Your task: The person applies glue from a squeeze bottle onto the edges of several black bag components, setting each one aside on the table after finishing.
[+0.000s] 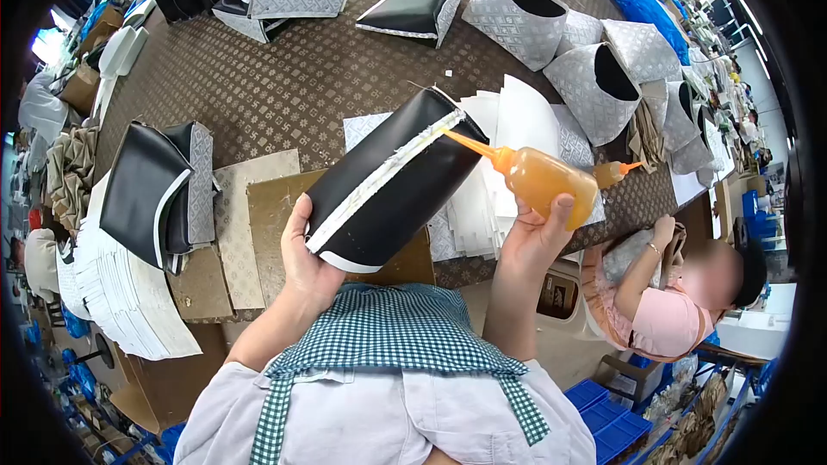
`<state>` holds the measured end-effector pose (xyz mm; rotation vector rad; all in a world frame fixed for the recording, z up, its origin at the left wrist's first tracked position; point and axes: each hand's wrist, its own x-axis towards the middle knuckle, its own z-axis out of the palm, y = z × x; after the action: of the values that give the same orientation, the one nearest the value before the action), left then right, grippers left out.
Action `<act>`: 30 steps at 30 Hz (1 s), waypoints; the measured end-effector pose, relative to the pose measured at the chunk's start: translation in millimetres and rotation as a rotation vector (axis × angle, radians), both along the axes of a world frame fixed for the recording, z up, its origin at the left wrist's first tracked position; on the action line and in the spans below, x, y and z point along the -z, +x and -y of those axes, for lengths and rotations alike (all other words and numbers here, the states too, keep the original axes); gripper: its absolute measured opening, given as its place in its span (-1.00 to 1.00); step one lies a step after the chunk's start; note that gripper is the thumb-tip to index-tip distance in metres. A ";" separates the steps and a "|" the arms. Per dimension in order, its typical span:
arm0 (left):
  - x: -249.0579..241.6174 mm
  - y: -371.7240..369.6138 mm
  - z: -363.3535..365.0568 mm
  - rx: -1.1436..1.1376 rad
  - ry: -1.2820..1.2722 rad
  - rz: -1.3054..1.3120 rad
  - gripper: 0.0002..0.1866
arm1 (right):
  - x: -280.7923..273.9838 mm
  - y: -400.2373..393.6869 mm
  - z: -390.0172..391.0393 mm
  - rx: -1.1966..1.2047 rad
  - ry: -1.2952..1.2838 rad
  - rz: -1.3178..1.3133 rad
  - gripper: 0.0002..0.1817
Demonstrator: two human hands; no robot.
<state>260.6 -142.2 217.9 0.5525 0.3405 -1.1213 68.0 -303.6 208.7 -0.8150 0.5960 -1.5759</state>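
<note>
So the left grip (312, 269) is wrapped around the lower end of a black, leather-look boxy piece (401, 220) with a frayed white strip (383, 180) running down its length. It's tilted, held up over the near side of the brown patterned bench (215, 77), above a flat brown cardboard sheet (280, 215). The right grip (536, 237) has its fingers around a clear squeeze bottle of amber liquid (551, 182), orange nozzle aimed at the strip's upper end. Can't really tell if the tip is touching. Just behind that bottle there's a smaller amber bottle with an orange tip (610, 175), plus a fanned pile of white sheets (521, 120). Another black piece with a grey patterned side (142, 194) sits off to the left, beside stacked white strips (129, 293).
</note>
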 end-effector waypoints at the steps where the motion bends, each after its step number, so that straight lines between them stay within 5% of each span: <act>1: -1.0 -0.6 0.1 0.002 0.009 0.017 -0.55 | -1.6 1.0 4.4 0.025 -0.009 0.025 -0.47; 4: 0.1 -0.6 1.1 0.011 -0.007 0.030 -0.55 | 1.8 3.6 11.5 0.152 -0.037 -0.036 -0.47; 13: 3.7 0.6 1.6 -0.010 -0.019 0.027 -0.55 | 3.5 9.9 -13.4 -0.156 0.067 0.036 -0.44; 30: 6.0 -0.5 2.6 -0.004 -0.084 -0.002 -0.54 | 4.4 24.4 -54.8 -0.283 0.043 0.014 -0.46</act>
<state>260.1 -144.8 212.0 0.4762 0.2953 -1.1269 92.4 -248.8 204.3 -0.8167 0.4796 -1.3056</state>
